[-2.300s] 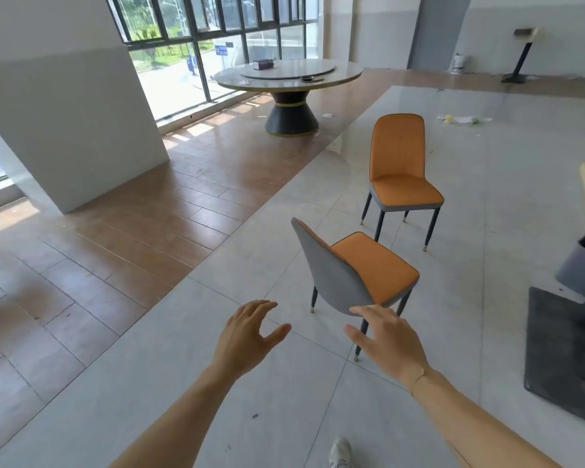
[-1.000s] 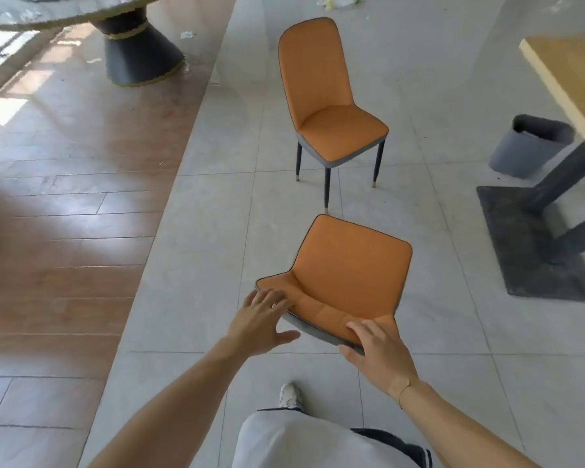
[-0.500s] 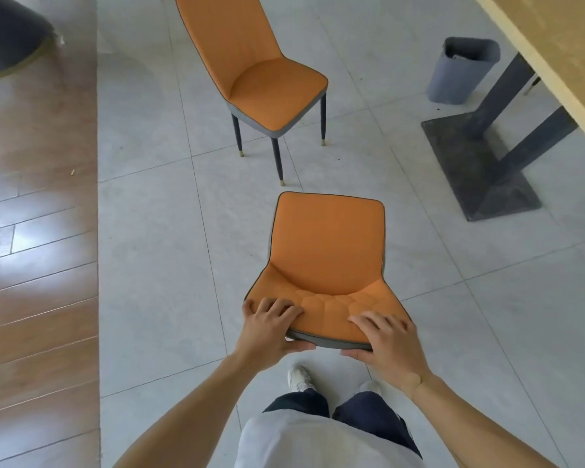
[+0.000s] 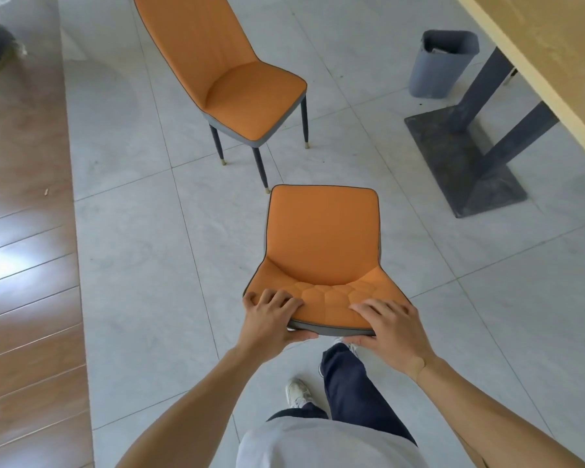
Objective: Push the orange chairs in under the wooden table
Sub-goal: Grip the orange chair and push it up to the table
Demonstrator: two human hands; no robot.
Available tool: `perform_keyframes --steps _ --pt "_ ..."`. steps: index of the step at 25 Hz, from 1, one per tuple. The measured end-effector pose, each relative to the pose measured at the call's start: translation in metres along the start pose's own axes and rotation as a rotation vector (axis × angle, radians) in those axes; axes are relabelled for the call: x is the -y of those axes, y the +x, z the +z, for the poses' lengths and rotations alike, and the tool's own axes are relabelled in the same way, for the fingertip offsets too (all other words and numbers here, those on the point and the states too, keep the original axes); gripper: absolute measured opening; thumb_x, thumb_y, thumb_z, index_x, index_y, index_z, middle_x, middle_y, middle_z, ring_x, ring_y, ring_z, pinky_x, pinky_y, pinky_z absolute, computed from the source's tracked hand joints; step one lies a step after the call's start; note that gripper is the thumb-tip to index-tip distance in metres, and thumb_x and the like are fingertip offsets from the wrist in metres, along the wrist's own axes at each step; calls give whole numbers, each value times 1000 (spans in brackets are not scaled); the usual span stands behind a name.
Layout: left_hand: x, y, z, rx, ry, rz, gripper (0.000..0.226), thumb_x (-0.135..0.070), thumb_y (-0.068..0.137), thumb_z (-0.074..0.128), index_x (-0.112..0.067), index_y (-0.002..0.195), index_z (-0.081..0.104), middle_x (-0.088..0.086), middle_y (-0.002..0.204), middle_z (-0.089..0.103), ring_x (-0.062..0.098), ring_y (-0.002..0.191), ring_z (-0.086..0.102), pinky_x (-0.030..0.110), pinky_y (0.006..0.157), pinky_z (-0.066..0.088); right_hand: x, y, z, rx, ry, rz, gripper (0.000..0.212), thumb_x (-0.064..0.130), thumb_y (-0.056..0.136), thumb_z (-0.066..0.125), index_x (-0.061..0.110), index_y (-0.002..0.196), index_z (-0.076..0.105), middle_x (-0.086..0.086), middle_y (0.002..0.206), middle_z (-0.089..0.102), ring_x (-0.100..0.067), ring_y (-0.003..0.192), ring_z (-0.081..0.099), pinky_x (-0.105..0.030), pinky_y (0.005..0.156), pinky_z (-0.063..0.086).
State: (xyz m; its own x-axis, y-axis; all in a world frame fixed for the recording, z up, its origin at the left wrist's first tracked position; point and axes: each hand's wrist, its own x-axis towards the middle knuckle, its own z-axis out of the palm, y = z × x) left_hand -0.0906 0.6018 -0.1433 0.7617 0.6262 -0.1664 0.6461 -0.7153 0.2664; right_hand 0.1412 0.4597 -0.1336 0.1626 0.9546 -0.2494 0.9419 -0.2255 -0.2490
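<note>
my left hand and right hand have now closed over the near chair backrest; it sits short of the worktop, probably ready to push.

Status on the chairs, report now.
Left hand and right hand both grip near chair backrest top. Far chair stands free. Neither under wooden table. Grey bin beside table base.

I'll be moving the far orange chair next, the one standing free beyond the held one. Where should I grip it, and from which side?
Grip the top edge of the far chair's backrest, from behind. Its seat already faces the wooden table, so a push from the back should drive it straight in. Its top edge is out of frame here.
</note>
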Motion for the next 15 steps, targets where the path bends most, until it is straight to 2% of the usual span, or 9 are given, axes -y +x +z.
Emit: perform_keyframes --steps 5,11,15 --pt "-4 51 -8 -26 -10 13 70 -86 78 34 -31 110 64 -10 107 63 21 97 57 51 87 38 -31 36 -20 -20 14 5 66 82 75 40 37 119 59 16 117 62 -17 103 61 -43 86 43" --pt "-21 122 -24 85 3 5 78 -88 76 26 -32 119 59 -9 113 59 22 104 52 50 92 34 -81 77 -48 40 25 18 68 81 77 35 36 125 55 16 124 59 -16 110 58 -45 90 39" --pt "-30 156 -27 74 4 27 76 -87 78 28 -31 118 60 -8 114 60 22 105 53 50 94 34 -104 95 -61 37 24 32 69 80 78 36 34 125 56 15 124 59 -17 110 58 -44 92 38"
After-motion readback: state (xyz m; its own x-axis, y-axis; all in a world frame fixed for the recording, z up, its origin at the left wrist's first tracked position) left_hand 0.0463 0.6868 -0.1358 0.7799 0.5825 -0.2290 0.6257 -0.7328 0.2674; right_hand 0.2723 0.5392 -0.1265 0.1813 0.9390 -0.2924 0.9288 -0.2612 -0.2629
